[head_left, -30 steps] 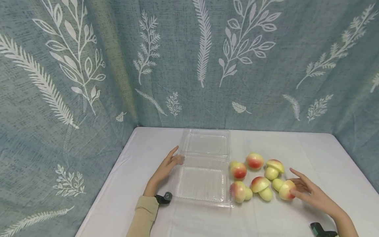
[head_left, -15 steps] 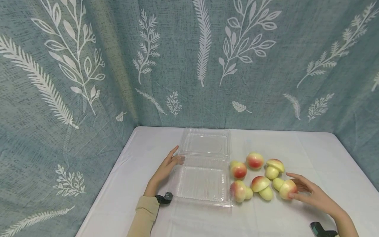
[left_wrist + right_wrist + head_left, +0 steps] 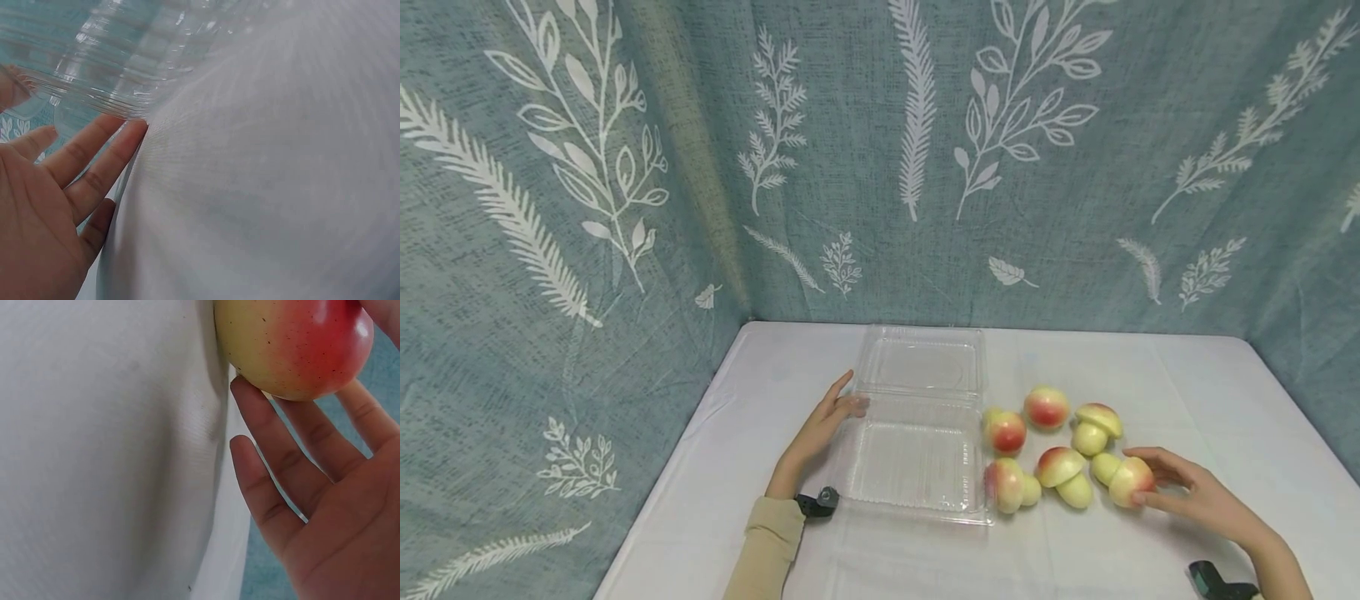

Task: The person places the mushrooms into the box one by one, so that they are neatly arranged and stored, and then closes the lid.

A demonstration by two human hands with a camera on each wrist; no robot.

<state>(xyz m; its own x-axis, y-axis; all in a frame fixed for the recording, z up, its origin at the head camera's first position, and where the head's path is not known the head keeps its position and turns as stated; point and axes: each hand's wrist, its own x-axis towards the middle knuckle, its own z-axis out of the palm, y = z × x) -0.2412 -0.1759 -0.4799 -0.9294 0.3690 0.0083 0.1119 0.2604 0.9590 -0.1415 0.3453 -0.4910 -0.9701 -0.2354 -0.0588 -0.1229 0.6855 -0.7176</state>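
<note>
My left hand [image 3: 820,427] is at the left side of a clear plastic clamshell box [image 3: 917,517], which lies with its lid raised back and nothing inside. In the left wrist view, nearly straight fingers [image 3: 94,178] touch the box's ribbed edge [image 3: 94,94]. My right hand [image 3: 1198,496] has thumb and fingers around the red-and-yellow cap of a toy mushroom [image 3: 1129,482], at the right end of a group. Seen from the right wrist, the thumb meets the cap [image 3: 294,347] on one side and fingertips meet it from below. Its pale stem points left, toward the other mushrooms.
Several more toy mushrooms lie between box and right hand: one [image 3: 1006,485] against the box's right edge, one [image 3: 1004,432] behind it, others [image 3: 1047,408] farther back. A white cloth covers the table [image 3: 910,567]. A patterned blue-green curtain [image 3: 865,167] hangs behind and at the sides.
The right hand's fingers have closed in on the mushroom's cap, the raised index finger coming down onto it. The left hand and the box have stayed in place.
</note>
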